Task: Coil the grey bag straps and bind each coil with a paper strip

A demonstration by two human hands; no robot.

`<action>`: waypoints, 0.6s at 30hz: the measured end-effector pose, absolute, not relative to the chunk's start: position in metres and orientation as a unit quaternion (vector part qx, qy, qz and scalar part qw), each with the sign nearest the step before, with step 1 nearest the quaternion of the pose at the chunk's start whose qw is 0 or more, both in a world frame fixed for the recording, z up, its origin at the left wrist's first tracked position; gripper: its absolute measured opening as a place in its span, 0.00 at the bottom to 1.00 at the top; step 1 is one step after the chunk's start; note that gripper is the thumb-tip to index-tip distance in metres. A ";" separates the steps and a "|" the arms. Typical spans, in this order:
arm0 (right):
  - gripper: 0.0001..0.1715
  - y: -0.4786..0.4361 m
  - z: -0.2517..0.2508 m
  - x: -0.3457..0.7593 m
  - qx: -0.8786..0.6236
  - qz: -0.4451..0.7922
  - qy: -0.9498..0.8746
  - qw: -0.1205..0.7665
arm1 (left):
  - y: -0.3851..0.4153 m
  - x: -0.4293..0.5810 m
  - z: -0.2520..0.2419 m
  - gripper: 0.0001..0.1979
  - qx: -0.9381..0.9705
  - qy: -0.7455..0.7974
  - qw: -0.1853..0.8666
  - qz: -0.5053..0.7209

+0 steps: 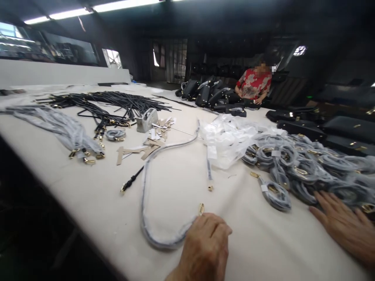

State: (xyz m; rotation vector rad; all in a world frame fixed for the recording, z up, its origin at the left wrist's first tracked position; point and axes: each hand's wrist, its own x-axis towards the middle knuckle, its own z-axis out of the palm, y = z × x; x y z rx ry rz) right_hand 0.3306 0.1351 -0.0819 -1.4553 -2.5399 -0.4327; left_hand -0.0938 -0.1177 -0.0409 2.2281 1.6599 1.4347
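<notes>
Well, our left hand [203, 246] lies near the front of a long table with a cream cover [99, 195]; its fingers [212, 226] are curled and seem to grasp the end of a long strap in a clear plastic sleeve [145, 207], which makes a big loop on the cover; a small gold clasp [201, 208] stands just past the fingertips, but we cannot tell exactly how the fingers hold it. Our right hand [342, 230] is released and lies flat, with the fingers spread; it touches the edge of a heap of coiled straps in plastic [301, 168], and a single coil with a gold clip [275, 197] lies near it. Between the hands, farther up the table, lies a short strap piece with a gold end [209, 171]; behind the heap there is a mass of white plastic bags [227, 140]. Farther left we find a black strap with a gold clip [131, 180], some cardboard strips [148, 150], a grey tape dispenser [147, 120], a bunch of black straps [108, 103] and a bunch of sleeved grey straps [55, 128]; at the far end, a co-worker in a red patterned shirt [254, 82] is just behind a row of black handbags [208, 95].
</notes>
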 end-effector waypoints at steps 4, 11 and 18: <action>0.40 0.154 -0.068 0.331 -0.550 -0.155 -0.813 0.111 | -0.139 -0.129 -0.041 0.21 0.695 0.648 -0.042 0.308; 0.24 0.017 -0.019 0.178 -0.354 -0.091 -0.888 0.279 | -0.163 -0.149 -0.065 0.11 0.714 0.631 -0.130 0.275; 0.35 -0.122 -0.023 0.068 -0.202 0.193 -0.951 0.130 | -0.195 -0.097 -0.051 0.07 0.760 0.485 -0.052 0.429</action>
